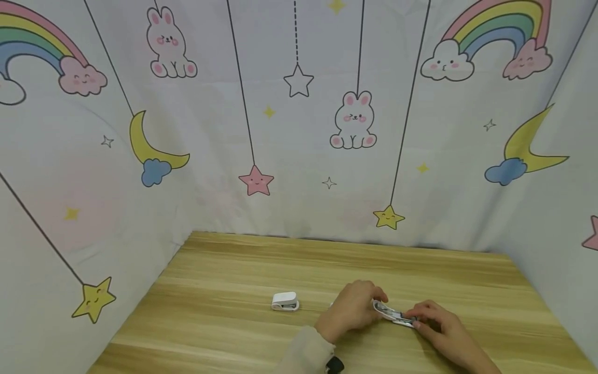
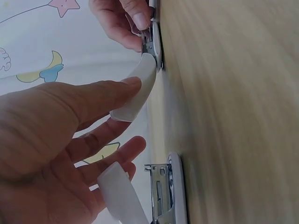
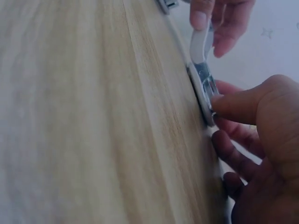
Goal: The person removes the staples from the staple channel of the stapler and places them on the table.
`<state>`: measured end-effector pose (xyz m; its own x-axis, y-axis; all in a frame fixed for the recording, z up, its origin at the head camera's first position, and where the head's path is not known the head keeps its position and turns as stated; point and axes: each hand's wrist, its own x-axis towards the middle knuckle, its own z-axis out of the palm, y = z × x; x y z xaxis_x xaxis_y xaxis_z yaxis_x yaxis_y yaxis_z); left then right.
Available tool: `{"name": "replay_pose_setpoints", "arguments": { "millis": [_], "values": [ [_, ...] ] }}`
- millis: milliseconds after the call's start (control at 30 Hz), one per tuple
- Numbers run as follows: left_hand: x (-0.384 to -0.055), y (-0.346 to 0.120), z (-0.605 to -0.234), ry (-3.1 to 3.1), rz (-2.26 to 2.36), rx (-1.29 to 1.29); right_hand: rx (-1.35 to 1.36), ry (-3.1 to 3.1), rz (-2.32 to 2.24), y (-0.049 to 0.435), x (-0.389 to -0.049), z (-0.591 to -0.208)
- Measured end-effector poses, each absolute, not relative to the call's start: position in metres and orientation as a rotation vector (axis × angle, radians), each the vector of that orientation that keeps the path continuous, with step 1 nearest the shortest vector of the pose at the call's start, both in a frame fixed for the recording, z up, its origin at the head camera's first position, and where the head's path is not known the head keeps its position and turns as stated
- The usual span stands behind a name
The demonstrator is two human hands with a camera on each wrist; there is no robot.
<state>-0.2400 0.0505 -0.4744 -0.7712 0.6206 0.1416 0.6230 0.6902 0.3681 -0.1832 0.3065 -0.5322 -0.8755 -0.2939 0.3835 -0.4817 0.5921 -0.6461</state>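
A small white stapler [image 1: 394, 315] lies opened out on the table, its metal inside showing. My left hand [image 1: 351, 307] pinches its raised white lid [image 2: 140, 93] between thumb and fingers. At the other end, my right hand [image 1: 443, 328] grips the metal staple channel [image 3: 211, 88] with thumb and fingertips, low over the white base [image 3: 200, 91]. Part of the channel is hidden by the right fingers. Below the left hand in the left wrist view is another stapler [image 2: 161, 191], its white lid lifted away from the metal.
To the left on the wood-grain table [image 1: 224, 280] stands a white stapler [image 1: 285, 301]. A bit of something white [image 1: 331, 305] peeks out beside the left wrist, mostly hidden. Printed cloth walls [image 1: 299, 213] enclose the table at the back and sides.
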Motion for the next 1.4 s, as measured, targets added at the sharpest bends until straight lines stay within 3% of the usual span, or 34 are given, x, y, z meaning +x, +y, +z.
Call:
{"name": "replay_pose_setpoints", "arguments": {
  "millis": [400,1133,1400],
  "values": [
    [-0.239,0.051,-0.471,-2.875,-0.622,-1.095,0.656,-2.534,1.083,0.302,-0.187,-0.53],
    [-0.24,0.052,-0.472,-2.873,-0.634,-1.093,0.199,-2.407,1.217,0.289,-0.177,-0.529],
    [-0.241,0.052,-0.474,-2.853,-0.605,-1.12,0.197,-2.356,1.269,0.29,-0.172,-0.526]
  ]
}}
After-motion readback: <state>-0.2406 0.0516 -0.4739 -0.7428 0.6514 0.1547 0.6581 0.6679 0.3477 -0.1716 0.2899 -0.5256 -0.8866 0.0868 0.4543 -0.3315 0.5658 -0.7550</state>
